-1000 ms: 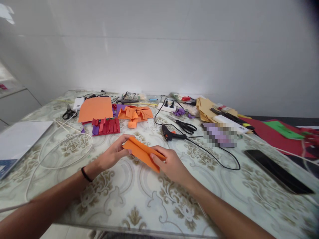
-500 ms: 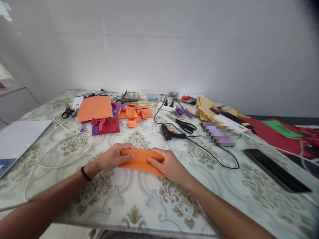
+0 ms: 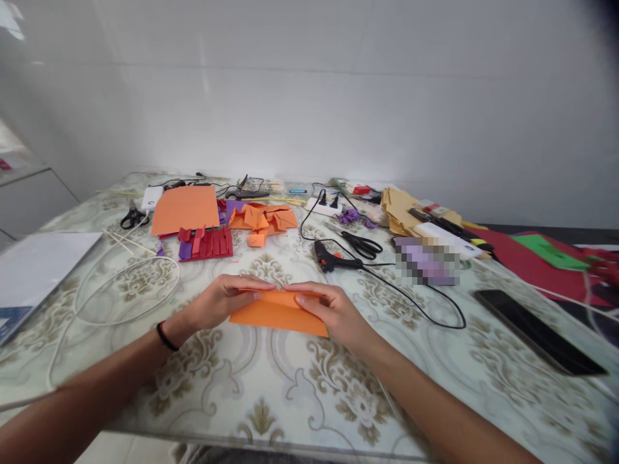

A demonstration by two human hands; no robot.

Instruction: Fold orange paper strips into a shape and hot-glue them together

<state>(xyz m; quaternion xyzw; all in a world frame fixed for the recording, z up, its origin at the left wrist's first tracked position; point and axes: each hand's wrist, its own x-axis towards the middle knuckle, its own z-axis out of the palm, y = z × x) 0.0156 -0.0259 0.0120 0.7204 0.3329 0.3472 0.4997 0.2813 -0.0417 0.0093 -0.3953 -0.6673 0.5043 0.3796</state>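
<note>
An orange sheet of paper (image 3: 278, 317) spans the space between my two hands, close above the patterned tablecloth. My left hand (image 3: 227, 301) pinches its left part, thumb on the near face and fingers along the top edge. On the other side my right hand (image 3: 333, 310) grips the right part the same way. A fold runs along the top, and the lower flap hangs toward me. Beyond my hands lie folded red paper strips (image 3: 207, 243), folded orange paper pieces (image 3: 264, 219) and a stack of orange sheets (image 3: 186, 209).
A black glue gun (image 3: 336, 259) with its cord and black-handled scissors (image 3: 360, 243) lie beyond my right hand. Farther right are a phone (image 3: 536, 330) and yellow paper pieces (image 3: 401, 209). A white cable (image 3: 77, 309) loops at left, near a white sheet (image 3: 43, 264).
My fingers have moved inward along the paper's top edge, nearer each other. The top edge is now bent over, and the sheet hangs flatter than before.
</note>
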